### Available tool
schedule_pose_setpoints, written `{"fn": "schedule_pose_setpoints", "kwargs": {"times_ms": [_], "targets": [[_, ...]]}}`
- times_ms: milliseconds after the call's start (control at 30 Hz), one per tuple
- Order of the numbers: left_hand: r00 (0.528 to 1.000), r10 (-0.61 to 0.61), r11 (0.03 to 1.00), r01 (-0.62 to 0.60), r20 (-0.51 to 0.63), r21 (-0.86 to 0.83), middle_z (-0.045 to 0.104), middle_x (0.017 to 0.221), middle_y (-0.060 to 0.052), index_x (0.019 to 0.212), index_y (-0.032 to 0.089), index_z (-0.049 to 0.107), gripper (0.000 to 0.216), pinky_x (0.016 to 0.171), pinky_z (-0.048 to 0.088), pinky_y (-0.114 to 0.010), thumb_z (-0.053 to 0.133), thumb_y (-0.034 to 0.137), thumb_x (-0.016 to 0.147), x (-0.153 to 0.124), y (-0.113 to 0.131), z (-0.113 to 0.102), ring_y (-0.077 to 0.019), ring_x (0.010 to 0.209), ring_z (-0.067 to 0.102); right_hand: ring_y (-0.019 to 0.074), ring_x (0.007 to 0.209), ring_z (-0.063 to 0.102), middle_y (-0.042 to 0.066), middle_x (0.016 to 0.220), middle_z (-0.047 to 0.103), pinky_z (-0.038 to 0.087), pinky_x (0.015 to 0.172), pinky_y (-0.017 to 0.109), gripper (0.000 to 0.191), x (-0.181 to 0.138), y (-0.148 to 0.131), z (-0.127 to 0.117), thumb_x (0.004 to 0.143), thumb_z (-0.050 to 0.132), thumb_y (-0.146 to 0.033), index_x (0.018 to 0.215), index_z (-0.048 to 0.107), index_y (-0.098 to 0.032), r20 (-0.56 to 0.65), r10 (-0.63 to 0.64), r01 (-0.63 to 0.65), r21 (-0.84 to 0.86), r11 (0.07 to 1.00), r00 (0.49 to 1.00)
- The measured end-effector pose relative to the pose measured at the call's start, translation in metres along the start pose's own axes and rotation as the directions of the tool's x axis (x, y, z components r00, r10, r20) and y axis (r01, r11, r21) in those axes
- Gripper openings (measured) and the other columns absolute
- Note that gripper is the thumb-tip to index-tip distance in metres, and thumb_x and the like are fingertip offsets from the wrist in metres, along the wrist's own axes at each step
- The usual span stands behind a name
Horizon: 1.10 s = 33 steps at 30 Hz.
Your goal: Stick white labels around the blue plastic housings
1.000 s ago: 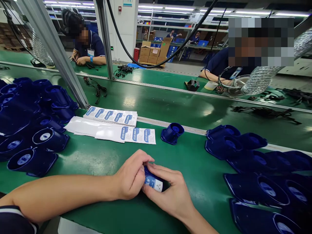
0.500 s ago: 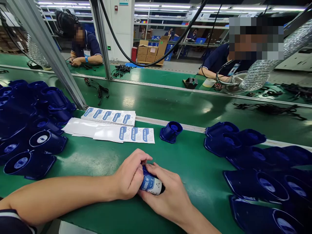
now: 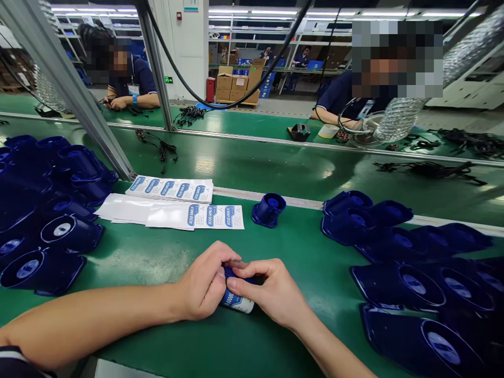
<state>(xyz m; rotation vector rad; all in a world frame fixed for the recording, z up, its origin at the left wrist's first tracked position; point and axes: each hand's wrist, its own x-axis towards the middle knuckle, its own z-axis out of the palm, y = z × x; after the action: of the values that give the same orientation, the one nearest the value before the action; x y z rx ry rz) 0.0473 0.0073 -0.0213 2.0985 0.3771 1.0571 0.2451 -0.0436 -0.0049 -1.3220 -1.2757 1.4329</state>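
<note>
My left hand (image 3: 205, 286) is wrapped round a dark blue plastic housing (image 3: 229, 272) lying low over the green bench. A blue-and-white printed label (image 3: 238, 302) runs over its curved side. On the housing's upper right, my right hand (image 3: 277, 291) is closed, thumb and fingertips pressed against it near the label. Much of the part is hidden by my fingers. Beyond my hands lie printed label sheets (image 3: 216, 216) and a second stack of label sheets (image 3: 173, 189). A single blue housing (image 3: 269, 210) stands to the right of them.
Blue housings (image 3: 66, 233) crowd the bench at left, and more blue housings (image 3: 409, 286) cover the right. A metal post (image 3: 79, 89) rises at the left. Across the rail, two co-workers sit at a green bench (image 3: 236, 123) with black cables and a clear flexible duct (image 3: 401, 118).
My right hand has shifted from around the housing's right end to a closer pinch on its top, covering more of the label. My left hand keeps its hold. The view has moved slightly.
</note>
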Motion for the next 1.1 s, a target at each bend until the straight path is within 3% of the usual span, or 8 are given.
{"fn": "schedule_pose_setpoints", "kwargs": {"times_ms": [267, 467, 567, 667, 800, 900, 1000, 1100], "targets": [[1.0, 0.0, 1.0, 0.0, 0.006, -0.026, 0.056, 0.109, -0.011, 0.135, 0.018, 0.052, 0.033, 0.086, 0.05, -0.04, 0.038, 0.02, 0.105, 0.001, -0.005, -0.001, -0.0231, 0.098, 0.055, 0.0354, 0.103, 0.076, 0.01, 0.092, 0.083, 0.057, 0.091, 0.045, 0.034, 0.007, 0.008, -0.012, 0.07, 0.096, -0.05, 0.073, 0.081, -0.02, 0.085, 0.008, -0.029, 0.238, 0.971, 0.996], [1.0, -0.001, 0.999, 0.001, 0.008, -0.04, 0.058, 0.111, -0.012, 0.134, 0.021, 0.055, 0.031, 0.096, 0.049, -0.046, 0.041, 0.025, 0.107, -0.002, -0.019, -0.003, -0.0273, 0.108, 0.056, 0.0331, 0.113, 0.072, 0.014, 0.116, 0.079, 0.055, 0.102, 0.049, 0.049, 0.01, 0.012, -0.043, 0.083, 0.084, -0.055, 0.114, 0.08, -0.017, 0.031, -0.069, 0.067, 0.073, 0.995, 0.997], [0.99, -0.13, 0.988, 0.125, -0.055, -0.087, 0.057, 0.12, -0.012, 0.131, 0.023, 0.057, 0.028, 0.105, 0.048, -0.048, 0.045, 0.032, 0.108, 0.0, -0.024, -0.003, -0.0282, 0.117, 0.055, 0.0348, 0.12, 0.067, 0.013, 0.135, 0.071, 0.054, 0.105, 0.049, 0.074, 0.005, 0.009, -0.054, 0.075, 0.092, -0.052, 0.139, 0.07, -0.021, 0.182, -0.073, 0.088, -0.078, 0.993, 0.981], [0.919, -0.363, 0.93, 0.347, -0.151, -0.121, 0.06, 0.123, -0.011, 0.125, 0.023, 0.06, 0.027, 0.107, 0.047, -0.045, 0.047, 0.041, 0.109, 0.006, -0.024, -0.002, -0.0269, 0.118, 0.058, 0.036, 0.116, 0.067, 0.013, 0.141, 0.067, 0.055, 0.103, 0.048, 0.096, 0.002, 0.008, -0.056, 0.063, 0.101, -0.049, 0.148, 0.063, -0.024, 0.246, -0.059, 0.11, -0.2, 0.974, 0.967], [0.798, -0.561, 0.825, 0.515, -0.221, -0.234, 0.07, 0.105, -0.009, 0.106, 0.018, 0.067, 0.047, 0.097, 0.051, -0.04, 0.042, 0.057, 0.108, 0.015, -0.022, 0.0, -0.0253, 0.102, 0.065, 0.0345, 0.125, 0.064, 0.016, 0.135, 0.07, 0.056, 0.1, 0.045, 0.081, 0.005, 0.011, -0.041, 0.086, 0.083, -0.058, 0.152, 0.058, -0.018, 0.172, -0.069, 0.068, 0.014, 0.998, 0.983], [0.729, -0.628, 0.768, 0.522, -0.273, -0.372, 0.071, 0.09, -0.008, 0.095, 0.015, 0.069, 0.058, 0.084, 0.052, -0.036, 0.045, 0.068, 0.103, 0.022, -0.021, 0.004, -0.0232, 0.086, 0.066, 0.03, 0.108, 0.071, 0.011, 0.111, 0.077, 0.055, 0.1, 0.047, 0.063, 0.008, 0.011, -0.021, 0.097, 0.07, -0.06, 0.144, 0.066, -0.018, 0.122, -0.096, 0.081, 0.117, 0.99, 0.988], [0.671, -0.661, 0.72, 0.441, -0.336, -0.536, 0.067, 0.079, -0.006, 0.091, 0.015, 0.068, 0.063, 0.075, 0.052, -0.034, 0.049, 0.074, 0.099, 0.03, -0.018, 0.007, -0.02, 0.077, 0.062, 0.0284, 0.107, 0.07, 0.009, 0.111, 0.077, 0.052, 0.103, 0.043, 0.056, 0.007, 0.008, -0.005, 0.093, 0.078, -0.056, 0.137, 0.071, -0.022, 0.088, -0.111, 0.082, 0.285, 0.955, 0.99], [0.673, -0.615, 0.729, 0.285, -0.412, -0.622, 0.065, 0.089, -0.005, 0.097, 0.017, 0.067, 0.058, 0.081, 0.053, -0.034, 0.048, 0.071, 0.101, 0.037, -0.009, 0.007, -0.0193, 0.085, 0.061, 0.0256, 0.098, 0.072, 0.007, 0.106, 0.078, 0.053, 0.097, 0.039, 0.067, 0.007, 0.009, 0.003, 0.084, 0.088, -0.052, 0.142, 0.066, -0.025, 0.018, -0.005, -0.005, 0.506, 0.863, 1.0]]}}
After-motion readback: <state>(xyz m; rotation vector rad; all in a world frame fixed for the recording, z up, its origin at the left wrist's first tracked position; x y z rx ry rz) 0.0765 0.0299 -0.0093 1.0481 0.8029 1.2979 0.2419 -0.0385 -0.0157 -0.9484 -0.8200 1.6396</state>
